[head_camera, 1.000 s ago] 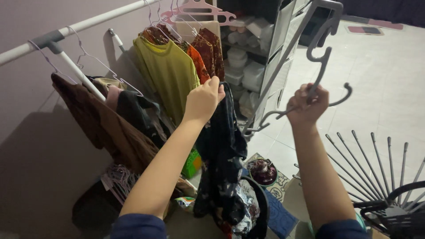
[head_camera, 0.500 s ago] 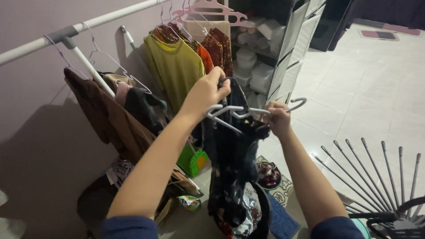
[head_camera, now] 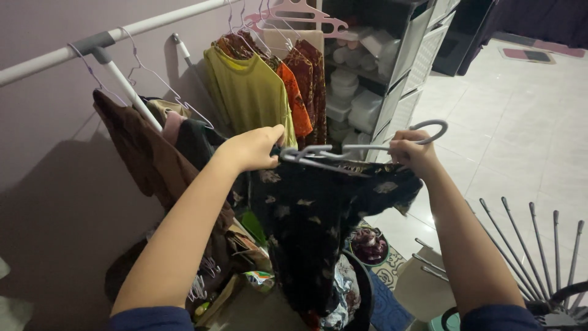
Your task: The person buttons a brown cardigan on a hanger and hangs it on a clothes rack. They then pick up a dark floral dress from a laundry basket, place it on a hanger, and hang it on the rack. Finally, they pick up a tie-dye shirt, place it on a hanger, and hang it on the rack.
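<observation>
Left hand [head_camera: 251,149] pinching dark floral garment [head_camera: 318,220] onto grey hanger [head_camera: 343,153]; right hand [head_camera: 413,153] gripping hook end; risking fabric slipping off arm, dropping toward basket [head_camera: 365,288].

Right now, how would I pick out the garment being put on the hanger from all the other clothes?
Start at the white clothes rail along the purple wall; the garment is not on it but in front, stretched between the left hand and right hand. It is the black garment with small pale motifs, draped under a grey hanger, unlike the plain olive shirt behind.
</observation>
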